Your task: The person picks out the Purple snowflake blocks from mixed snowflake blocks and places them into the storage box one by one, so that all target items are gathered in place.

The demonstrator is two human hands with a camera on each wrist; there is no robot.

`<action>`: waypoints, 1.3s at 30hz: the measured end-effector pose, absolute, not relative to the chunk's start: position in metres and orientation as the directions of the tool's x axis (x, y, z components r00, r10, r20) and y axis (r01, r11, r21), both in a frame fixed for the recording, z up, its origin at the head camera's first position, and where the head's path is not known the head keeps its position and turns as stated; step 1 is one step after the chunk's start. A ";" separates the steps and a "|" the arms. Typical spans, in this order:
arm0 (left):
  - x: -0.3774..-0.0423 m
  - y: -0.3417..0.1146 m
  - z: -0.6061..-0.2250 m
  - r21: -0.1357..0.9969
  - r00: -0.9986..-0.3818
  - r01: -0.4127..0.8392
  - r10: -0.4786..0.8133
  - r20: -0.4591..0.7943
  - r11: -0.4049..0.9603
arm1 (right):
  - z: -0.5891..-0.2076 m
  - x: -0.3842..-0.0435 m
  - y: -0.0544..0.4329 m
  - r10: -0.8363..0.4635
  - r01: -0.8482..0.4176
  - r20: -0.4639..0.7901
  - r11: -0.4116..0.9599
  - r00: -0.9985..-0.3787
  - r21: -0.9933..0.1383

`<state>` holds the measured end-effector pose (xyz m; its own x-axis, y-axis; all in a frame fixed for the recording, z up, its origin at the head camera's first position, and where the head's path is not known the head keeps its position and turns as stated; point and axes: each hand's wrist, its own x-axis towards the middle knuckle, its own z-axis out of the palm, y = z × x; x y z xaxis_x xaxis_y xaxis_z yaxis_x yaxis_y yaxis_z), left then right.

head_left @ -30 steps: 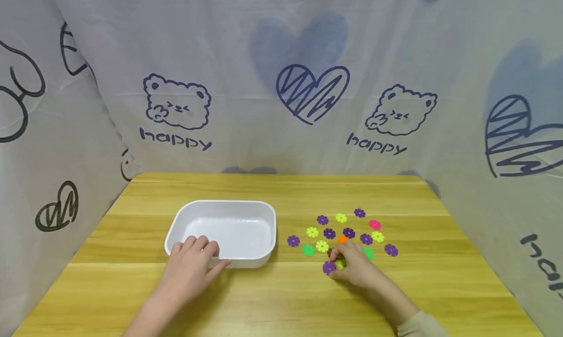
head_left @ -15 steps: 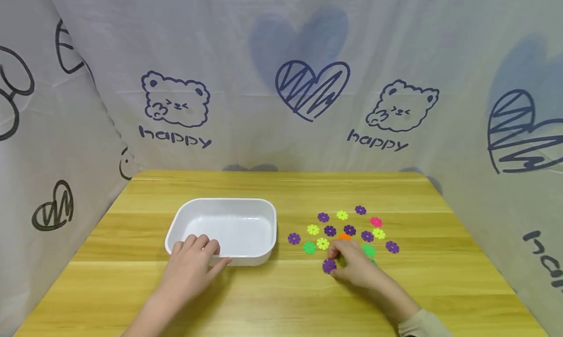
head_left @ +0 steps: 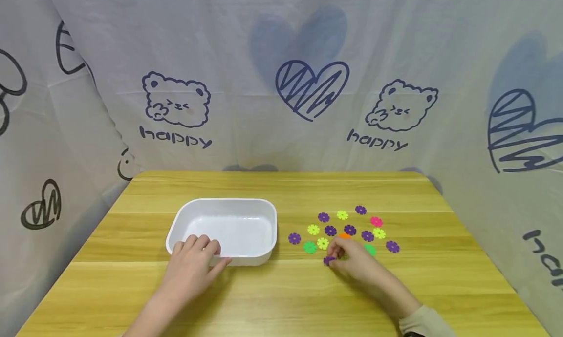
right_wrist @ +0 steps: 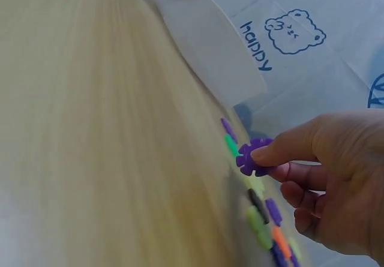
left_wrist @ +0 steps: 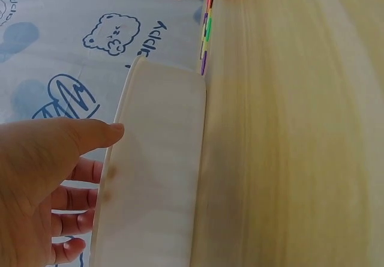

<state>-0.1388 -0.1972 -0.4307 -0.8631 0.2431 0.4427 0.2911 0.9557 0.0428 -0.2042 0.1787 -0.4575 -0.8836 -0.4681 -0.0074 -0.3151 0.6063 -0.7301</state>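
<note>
Purple disc (right_wrist: pixel 254 165) — right-wrist view clearest

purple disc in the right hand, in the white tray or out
Out: the right hand pinches the purple disc, and the head view shows it apart from the white tray.

The site is a small tabletop area screened by cloth. In the head view, pale cloth (head_left: pixel 250 144) fills the upper half of the frame and hangs along the left and right edges, enclosing the table (head_left: pixel 272 307) on three sides. The cloth is printed with cartoon bears (head_left: pixel 177 107) and hearts (head_left: pixel 313 90). The table has a yellow wood-grain top. The type of room beyond the cloth cannot be determined.
</note>
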 end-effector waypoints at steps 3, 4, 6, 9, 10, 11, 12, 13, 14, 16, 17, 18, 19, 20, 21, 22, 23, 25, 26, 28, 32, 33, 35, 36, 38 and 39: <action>-0.139 -0.198 -0.431 0.043 -0.860 0.296 0.247 0.447 0.954 | -0.452 -0.206 0.177 -0.460 -0.377 0.060 0.639 -0.886 -0.670; -0.139 -0.198 -0.431 0.043 -0.859 0.297 0.247 0.448 0.954 | -0.450 -0.207 0.176 -0.460 -0.406 0.091 0.653 -0.883 -0.639; -0.140 -0.199 -0.431 0.043 -0.857 0.300 0.249 0.451 0.953 | -0.446 -0.208 0.173 -0.464 -0.460 0.152 0.676 -0.873 -0.576; -0.140 -0.199 -0.432 0.043 -0.858 0.298 0.248 0.450 0.954 | -0.441 -0.209 0.167 -0.467 -0.514 0.227 0.698 -0.854 -0.499; -0.140 -0.199 -0.432 0.044 -0.859 0.297 0.247 0.449 0.954 | -0.439 -0.209 0.164 -0.469 -0.530 0.252 0.702 -0.847 -0.476; -0.140 -0.200 -0.433 0.044 -0.860 0.296 0.246 0.448 0.954 | -0.438 -0.210 0.162 -0.467 -0.540 0.273 0.703 -0.841 -0.463; -0.140 -0.200 -0.433 0.044 -0.861 0.295 0.245 0.447 0.954 | -0.436 -0.210 0.160 -0.464 -0.550 0.295 0.701 -0.835 -0.454; -0.140 -0.200 -0.433 0.044 -0.861 0.295 0.245 0.446 0.955 | -0.435 -0.210 0.157 -0.464 -0.565 0.323 0.696 -0.825 -0.443; -0.141 -0.200 -0.433 0.043 -0.861 0.294 0.245 0.446 0.955 | -0.434 -0.211 0.154 -0.463 -0.578 0.349 0.690 -0.815 -0.436; -0.141 -0.201 -0.434 0.043 -0.859 0.294 0.244 0.449 0.955 | -0.433 -0.213 0.149 -0.461 -0.607 0.404 0.675 -0.790 -0.420; -0.141 -0.201 -0.434 0.043 -0.858 0.295 0.244 0.451 0.955 | -0.432 -0.214 0.146 -0.459 -0.623 0.432 0.663 -0.776 -0.416; -0.141 -0.201 -0.434 0.044 -0.857 0.296 0.245 0.453 0.954 | -0.432 -0.215 0.142 -0.460 -0.644 0.464 0.647 -0.757 -0.408; -0.142 -0.201 -0.434 0.045 -0.857 0.296 0.245 0.453 0.954 | -0.432 -0.217 0.139 -0.462 -0.666 0.496 0.630 -0.735 -0.400; -0.142 -0.201 -0.434 0.046 -0.857 0.296 0.244 0.453 0.954 | -0.431 -0.219 0.135 -0.463 -0.684 0.523 0.614 -0.716 -0.393; -0.142 -0.201 -0.434 0.048 -0.857 0.297 0.244 0.453 0.954 | -0.430 -0.220 0.130 -0.465 -0.707 0.552 0.594 -0.692 -0.384; -0.142 -0.202 -0.434 0.050 -0.858 0.298 0.244 0.452 0.953 | -0.429 -0.222 0.126 -0.468 -0.731 0.583 0.572 -0.664 -0.372; -0.141 -0.202 -0.434 0.050 -0.858 0.298 0.245 0.452 0.953 | -0.428 -0.223 0.121 -0.472 -0.752 0.609 0.552 -0.637 -0.359; -0.141 -0.202 -0.434 0.049 -0.859 0.297 0.244 0.451 0.954 | -0.426 -0.225 0.111 -0.483 -0.784 0.642 0.523 -0.596 -0.335; -0.141 -0.202 -0.434 0.048 -0.859 0.297 0.244 0.450 0.954 | -0.424 -0.226 0.106 -0.490 -0.794 0.647 0.513 -0.584 -0.327; -0.141 -0.202 -0.433 0.045 -0.858 0.295 0.244 0.451 0.954 | -0.421 -0.228 0.095 -0.507 -0.807 0.648 0.496 -0.569 -0.321; -0.141 -0.203 -0.433 0.033 -0.855 0.295 0.248 0.456 0.955 | -0.418 -0.234 0.074 -0.533 -0.821 0.641 0.480 -0.552 -0.307; -0.141 -0.203 -0.434 0.028 -0.853 0.296 0.250 0.459 0.955 | -0.417 -0.236 0.069 -0.538 -0.830 0.649 0.472 -0.539 -0.298; -0.141 -0.203 -0.434 0.020 -0.848 0.297 0.254 0.466 0.955 | -0.415 -0.240 0.059 -0.544 -0.844 0.663 0.457 -0.514 -0.280; -0.141 -0.203 -0.434 0.015 -0.845 0.298 0.257 0.469 0.954 | -0.414 -0.242 0.054 -0.547 -0.850 0.667 0.450 -0.505 -0.275; -0.141 -0.203 -0.434 0.005 -0.839 0.301 0.263 0.476 0.954 | -0.411 -0.247 0.045 -0.551 -0.852 0.666 0.445 -0.503 -0.276; -0.141 -0.203 -0.434 0.000 -0.838 0.302 0.265 0.478 0.953 | -0.410 -0.249 0.041 -0.551 -0.850 0.662 0.445 -0.509 -0.283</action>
<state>-0.1409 -0.2027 -0.4343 -0.8375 0.2654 0.4776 0.3023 0.9532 0.0004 -0.2490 0.0408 -0.4099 -0.5085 -0.5507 0.6619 -0.8498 0.4450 -0.2826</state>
